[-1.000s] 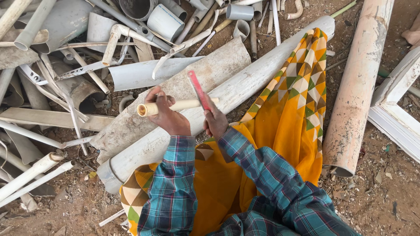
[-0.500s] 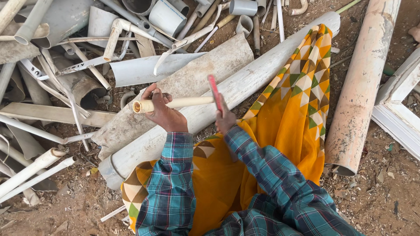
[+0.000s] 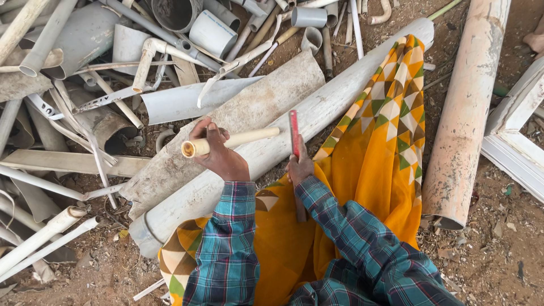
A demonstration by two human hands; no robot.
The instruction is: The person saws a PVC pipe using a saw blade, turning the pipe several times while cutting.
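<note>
Fingers of my left hand (image 3: 222, 157) clamp a short cream pipe (image 3: 238, 140), held level over the big grey pipes (image 3: 249, 113). Right hand (image 3: 300, 167) grips a red blade (image 3: 294, 133) upright beside it. I judge cutting underway; next, blade must meet pipe squarely.

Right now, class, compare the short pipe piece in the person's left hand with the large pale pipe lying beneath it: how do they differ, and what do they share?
The short pipe piece is thin and cream-yellow; the large pale pipe is far wider and dirty white. The short pipe piece is held off the ground in the left hand; the large pale pipe lies on the ground, partly under orange cloth. Both are round, hollow tubes.
</note>
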